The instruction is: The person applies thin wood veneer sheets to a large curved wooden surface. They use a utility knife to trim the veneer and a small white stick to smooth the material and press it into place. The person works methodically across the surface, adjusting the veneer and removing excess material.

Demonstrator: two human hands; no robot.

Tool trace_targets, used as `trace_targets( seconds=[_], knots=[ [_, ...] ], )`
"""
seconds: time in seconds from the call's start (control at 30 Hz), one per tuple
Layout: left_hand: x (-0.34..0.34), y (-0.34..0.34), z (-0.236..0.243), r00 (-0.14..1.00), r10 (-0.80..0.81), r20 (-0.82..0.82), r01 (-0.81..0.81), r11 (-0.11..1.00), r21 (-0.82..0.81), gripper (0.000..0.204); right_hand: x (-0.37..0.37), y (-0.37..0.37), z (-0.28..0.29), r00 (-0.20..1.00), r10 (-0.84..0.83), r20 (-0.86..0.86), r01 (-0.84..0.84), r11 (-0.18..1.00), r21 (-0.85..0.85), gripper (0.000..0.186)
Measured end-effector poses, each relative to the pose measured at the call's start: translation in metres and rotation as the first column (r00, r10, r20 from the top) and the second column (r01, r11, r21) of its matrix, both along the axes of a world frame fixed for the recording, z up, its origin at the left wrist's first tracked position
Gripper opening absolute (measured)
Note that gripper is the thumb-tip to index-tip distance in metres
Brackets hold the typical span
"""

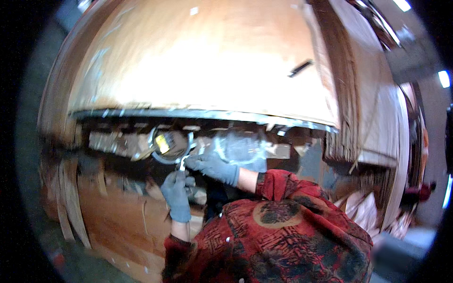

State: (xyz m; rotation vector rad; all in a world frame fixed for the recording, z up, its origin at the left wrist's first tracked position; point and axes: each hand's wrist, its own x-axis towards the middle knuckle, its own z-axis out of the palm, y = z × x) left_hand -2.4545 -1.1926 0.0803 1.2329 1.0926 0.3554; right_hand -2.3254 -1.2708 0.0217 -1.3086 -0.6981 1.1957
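Observation:
My left hand (177, 191), in a grey glove, is closed with its fingertips pinched at the lower end of a small white strip (182, 164). Close beside it, my right hand (213, 168), also grey-gloved, reaches in from the right with its fingers bent together at the strip's upper end. Blur hides what exactly the strip is. Just beyond both hands stands a round bucket (152, 140) with a yellow-marked item (163, 144) inside. A clear plastic bag (240, 145) lies to the right of the bucket, past my right hand.
A large stack of wood sheets (203, 61) fills the far side, its dark front edge (198, 114) facing me. On top lies a slim black object (300, 68). More stacked sheets (368, 94) stand at the right. Wooden boards (113, 203) lie at the lower left.

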Motion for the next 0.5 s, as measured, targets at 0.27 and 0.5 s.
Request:
trace_targets(
  seconds=[0.27,0.5],
  knots=[
    [0.047,-0.11,-0.007,0.951,-0.251,0.182,0.247,0.968,0.047,0.02,0.03,-0.13,0.007,0.864,-0.474,-0.168,0.499,0.852,0.16,0.02],
    [0.08,-0.172,-0.003,0.822,-0.545,0.166,0.538,0.838,0.089,0.019,0.064,-0.223,0.032,0.338,-0.313,-0.888,0.791,0.606,0.088,0.019]
  ],
)
